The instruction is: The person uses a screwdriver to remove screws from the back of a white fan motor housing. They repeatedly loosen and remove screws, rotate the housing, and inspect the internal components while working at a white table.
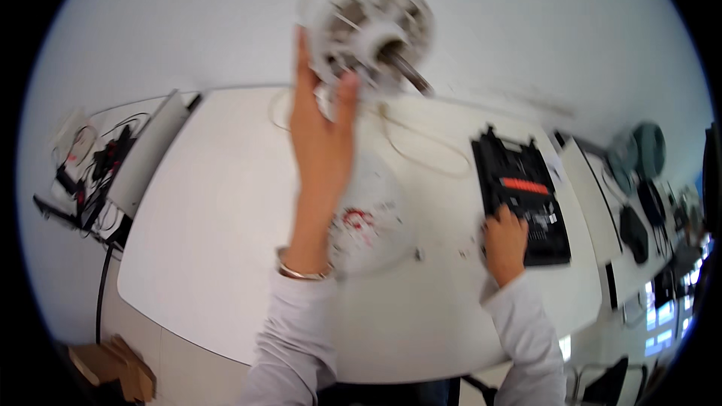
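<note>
My left hand (325,124) is raised above the far part of the table. Its fingers and thumb grip a white fan motor (372,36) with a vented round housing, slightly blurred. A metal shaft (407,69) sticks out of its middle, tilted down to the right. Down at the right, my right hand (506,244) rests at the left edge of a black tool case (547,233), fingers curled over it. Whatever lies between those fingertips is too small to make out. The case lies open and has an orange-red strip (524,185) of bits.
A round whitish piece (376,233) with red marks lies mid-table under my left arm. A pale cord (421,164) loops behind it. One small dark part (419,254) lies to its right. Side tables carry cables (98,165) at left and a dark pouch (634,233) at right.
</note>
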Motion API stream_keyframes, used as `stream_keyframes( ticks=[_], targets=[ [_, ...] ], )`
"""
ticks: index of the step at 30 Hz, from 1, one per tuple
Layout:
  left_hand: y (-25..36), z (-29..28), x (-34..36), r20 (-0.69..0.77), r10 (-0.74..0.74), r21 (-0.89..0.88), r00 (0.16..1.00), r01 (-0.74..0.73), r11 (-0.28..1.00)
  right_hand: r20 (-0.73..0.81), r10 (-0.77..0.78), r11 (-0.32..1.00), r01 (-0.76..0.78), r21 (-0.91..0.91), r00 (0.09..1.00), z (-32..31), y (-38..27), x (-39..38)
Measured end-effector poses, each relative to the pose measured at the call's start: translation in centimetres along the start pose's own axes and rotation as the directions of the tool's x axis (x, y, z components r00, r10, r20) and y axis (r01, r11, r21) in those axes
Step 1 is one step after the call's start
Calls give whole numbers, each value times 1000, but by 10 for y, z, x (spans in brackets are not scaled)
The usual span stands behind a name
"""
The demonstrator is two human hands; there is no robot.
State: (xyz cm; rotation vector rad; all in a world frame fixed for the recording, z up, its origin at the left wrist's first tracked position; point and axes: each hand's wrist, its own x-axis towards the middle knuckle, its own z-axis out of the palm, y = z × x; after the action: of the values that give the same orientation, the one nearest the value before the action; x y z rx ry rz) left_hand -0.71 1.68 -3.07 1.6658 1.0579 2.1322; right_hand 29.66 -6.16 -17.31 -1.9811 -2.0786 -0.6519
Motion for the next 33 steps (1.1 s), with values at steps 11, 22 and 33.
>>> stream_keyframes(
  ticks=[11,22,33],
  targets=[
    [2,-4,4,-60,-110,-180,992,98,979,28,87,922,-91,376,996,-24,-11,2],
    [9,-13,9,-79,-143,-173,987,127,977,287,-16,499,-241,832,958,-71,-53,12],
    [20,-21,10,-68,-173,-265,983,150,953,211,20,175,-211,962,977,-133,-93,34]
  ],
)
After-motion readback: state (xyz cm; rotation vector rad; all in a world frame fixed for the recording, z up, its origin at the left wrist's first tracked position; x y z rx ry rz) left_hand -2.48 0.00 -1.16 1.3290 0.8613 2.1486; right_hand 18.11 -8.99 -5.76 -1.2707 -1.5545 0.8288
